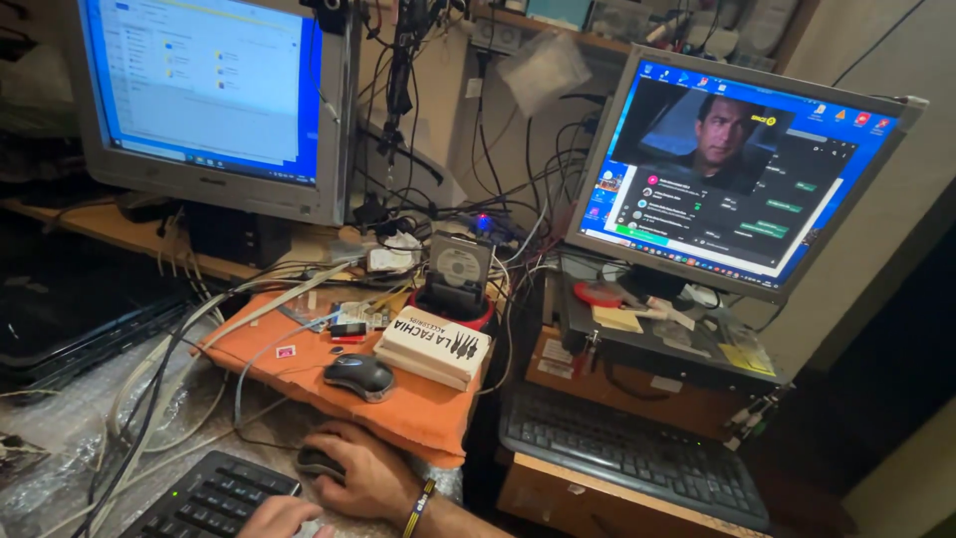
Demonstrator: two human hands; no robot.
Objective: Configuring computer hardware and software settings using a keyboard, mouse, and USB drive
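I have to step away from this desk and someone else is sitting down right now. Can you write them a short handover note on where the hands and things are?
Right hand: cupped over a dark mouse at the near desk edge; striped wristband on that wrist.
Left hand: resting on the black keyboard, bottom of view.
A second grey mouse sits untouched on the orange pad, beside a white box and a docked hard drive.
Left monitor shows a file window; right monitor shows a video and a chat list.
Second keyboard below the right monitor is untouched.
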